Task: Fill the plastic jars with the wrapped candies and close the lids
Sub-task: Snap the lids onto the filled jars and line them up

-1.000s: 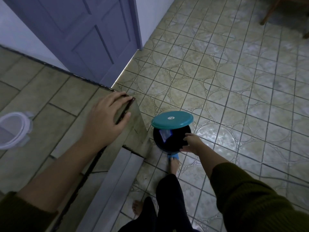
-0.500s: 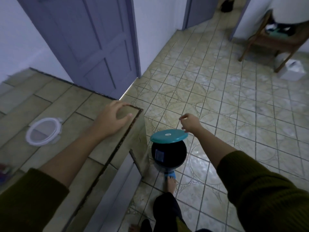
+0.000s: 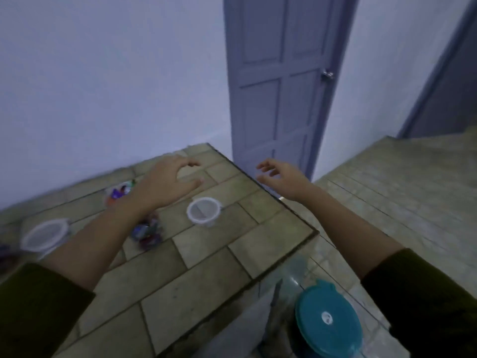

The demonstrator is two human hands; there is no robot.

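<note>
Both hands empty, fingers loose. Left hand (image 3: 167,182) hovers over the tiled counter (image 3: 206,275), right hand (image 3: 281,177) just past its edge. Wrapped candies (image 3: 147,231) are piled under the left forearm. 2 clear plastic rounds (image 3: 204,210) (image 3: 44,235) sit nearby, jar or lid, can't tell. Teal-lidded bin (image 3: 327,321) is on the floor.

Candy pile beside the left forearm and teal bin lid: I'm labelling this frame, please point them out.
candy pile (image 3: 148,232), head view, middle of the heap of wrappers.
teal bin lid (image 3: 327,334), head view, top surface just below its white mark.
</note>
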